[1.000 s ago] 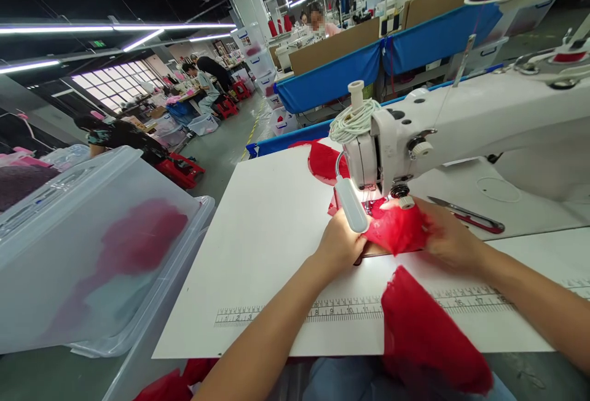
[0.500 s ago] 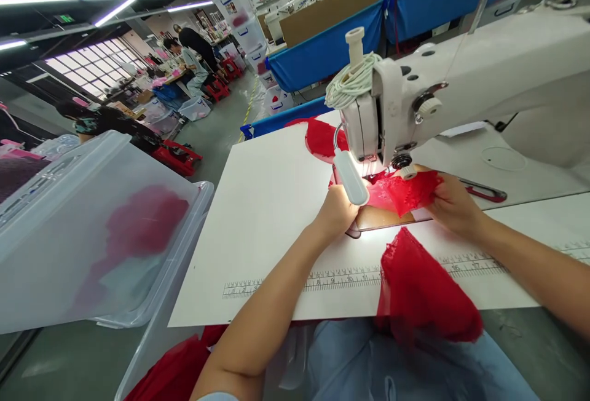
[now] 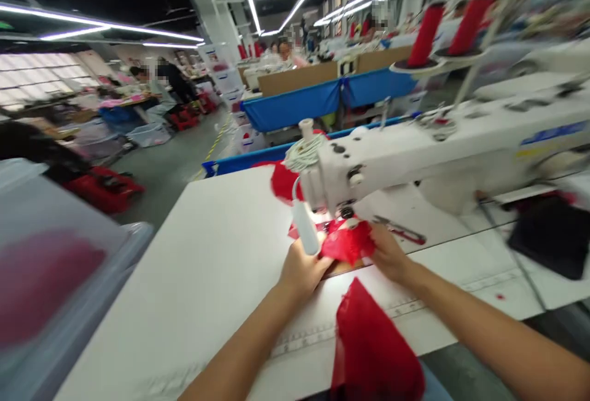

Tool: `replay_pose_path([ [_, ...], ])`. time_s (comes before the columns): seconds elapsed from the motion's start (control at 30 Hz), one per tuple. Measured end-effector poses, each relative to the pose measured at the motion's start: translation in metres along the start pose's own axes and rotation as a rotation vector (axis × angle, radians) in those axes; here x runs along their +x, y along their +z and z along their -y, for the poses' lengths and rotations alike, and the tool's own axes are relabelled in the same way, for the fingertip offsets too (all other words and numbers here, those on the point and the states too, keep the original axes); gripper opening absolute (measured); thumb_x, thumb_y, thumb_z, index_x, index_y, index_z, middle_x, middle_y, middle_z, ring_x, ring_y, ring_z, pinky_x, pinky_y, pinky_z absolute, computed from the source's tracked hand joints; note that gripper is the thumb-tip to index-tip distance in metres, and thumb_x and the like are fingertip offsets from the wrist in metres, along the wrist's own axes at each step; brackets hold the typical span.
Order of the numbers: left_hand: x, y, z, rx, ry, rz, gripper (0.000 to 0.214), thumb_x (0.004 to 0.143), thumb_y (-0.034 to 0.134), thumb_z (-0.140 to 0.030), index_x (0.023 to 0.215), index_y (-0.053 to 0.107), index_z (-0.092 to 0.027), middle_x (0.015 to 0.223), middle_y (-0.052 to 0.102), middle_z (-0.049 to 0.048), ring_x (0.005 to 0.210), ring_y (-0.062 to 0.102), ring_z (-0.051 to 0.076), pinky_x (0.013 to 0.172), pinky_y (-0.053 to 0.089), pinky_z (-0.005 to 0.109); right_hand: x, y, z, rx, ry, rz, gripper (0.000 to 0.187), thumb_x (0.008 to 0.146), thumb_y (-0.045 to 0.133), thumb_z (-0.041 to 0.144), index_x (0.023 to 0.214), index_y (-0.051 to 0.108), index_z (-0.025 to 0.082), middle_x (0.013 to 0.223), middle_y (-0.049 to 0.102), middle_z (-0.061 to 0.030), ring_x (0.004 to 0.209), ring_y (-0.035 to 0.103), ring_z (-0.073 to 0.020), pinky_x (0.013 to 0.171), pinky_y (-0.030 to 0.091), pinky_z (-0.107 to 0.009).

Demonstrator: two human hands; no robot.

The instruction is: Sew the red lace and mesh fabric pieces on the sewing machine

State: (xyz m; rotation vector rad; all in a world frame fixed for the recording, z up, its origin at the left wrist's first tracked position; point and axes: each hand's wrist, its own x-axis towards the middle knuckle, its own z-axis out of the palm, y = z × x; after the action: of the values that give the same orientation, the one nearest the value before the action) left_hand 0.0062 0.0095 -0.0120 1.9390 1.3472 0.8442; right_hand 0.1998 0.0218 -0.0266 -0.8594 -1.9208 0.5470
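By the white metal sewing machine (image 3: 387,158), pinched thin red cloth (image 3: 346,245) in right hand (image 3: 389,254), maybe to steady it; couldn't tell grip of left hand (image 3: 299,270).

The red cloth (image 3: 348,244) looks sheer, the tabletop (image 3: 221,229) smooth, the bin (image 3: 87,213) plastic.

The view has swung right, bringing a dark item (image 3: 553,238) into sight.
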Motion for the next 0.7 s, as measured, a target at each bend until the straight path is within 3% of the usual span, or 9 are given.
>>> replay_pose_path([
  [0.1, 0.002, 0.0, 0.006, 0.046, 0.123, -0.023, 0.015, 0.075, 0.051, -0.025, 0.063, 0.042, -0.022, 0.061, 0.047, -0.0012, 0.053, 0.043, 0.013, 0.054, 0.037, 0.025, 0.004, -0.001, 0.0, 0.002, -0.041, 0.024, 0.05, 0.104, 0.028, 0.052, 0.087, 0.064, 0.021, 0.083, 0.071, -0.0079, 0.073, 0.066, -0.0203, 0.066, 0.053, -0.031],
  [0.23, 0.001, -0.005, 0.013, 0.261, 0.326, -0.052, 0.016, 0.084, 0.043, -0.023, 0.068, 0.045, -0.022, 0.062, 0.05, -0.0004, 0.052, 0.045, 0.014, 0.051, 0.038, 0.023, 0.004, -0.005, 0.001, 0.015, -0.067, 0.062, 0.03, 0.102, 0.04, 0.039, 0.089, 0.061, 0.022, 0.085, 0.069, -0.0054, 0.075, 0.064, -0.0178, 0.07, 0.053, -0.03],
  [0.37, -0.002, -0.008, 0.016, 0.422, 0.421, -0.038, 0.019, 0.079, 0.036, -0.008, 0.07, 0.046, -0.022, 0.064, 0.054, -0.0007, 0.054, 0.049, 0.014, 0.051, 0.039, 0.021, 0.001, -0.007, -0.003, -0.014, -0.12, 0.126, 0.012, 0.096, 0.049, 0.026, 0.094, 0.06, 0.022, 0.091, 0.069, -0.0057, 0.082, 0.064, -0.0186, 0.073, 0.053, -0.031],
  [0.53, -0.002, -0.005, 0.018, 0.612, 0.543, -0.021, 0.026, 0.072, 0.036, 0.001, 0.071, 0.051, -0.02, 0.07, 0.059, -0.0003, 0.054, 0.049, 0.013, 0.047, 0.033, 0.02, -0.003, -0.008, -0.004, -0.101, -0.162, 0.238, 0.016, 0.097, 0.047, 0.019, 0.088, 0.061, 0.021, 0.086, 0.065, -0.0052, 0.079, 0.059, -0.0178, 0.069, 0.049, -0.029],
  [0.63, -0.006, 0.0, 0.017, 0.727, 0.626, -0.048, 0.028, 0.076, 0.037, 0.002, 0.071, 0.054, -0.02, 0.067, 0.058, -0.0004, 0.049, 0.047, 0.013, 0.041, 0.025, 0.023, -0.007, -0.01, 0.002, -0.097, -0.153, 0.291, 0.024, 0.1, 0.044, 0.017, 0.081, 0.058, 0.02, 0.084, 0.059, -0.0039, 0.074, 0.055, -0.0155, 0.066, 0.046, -0.027],
  [0.7, -0.011, 0.003, 0.016, 0.78, 0.654, -0.021, 0.029, 0.082, 0.038, 0.001, 0.075, 0.059, -0.018, 0.073, 0.062, 0.0017, 0.052, 0.053, 0.014, 0.041, 0.029, 0.024, -0.011, -0.012, 0.003, -0.082, -0.155, 0.32, 0.026, 0.1, 0.043, 0.014, 0.078, 0.056, 0.02, 0.082, 0.058, -0.0035, 0.072, 0.054, -0.0149, 0.064, 0.043, -0.026],
])
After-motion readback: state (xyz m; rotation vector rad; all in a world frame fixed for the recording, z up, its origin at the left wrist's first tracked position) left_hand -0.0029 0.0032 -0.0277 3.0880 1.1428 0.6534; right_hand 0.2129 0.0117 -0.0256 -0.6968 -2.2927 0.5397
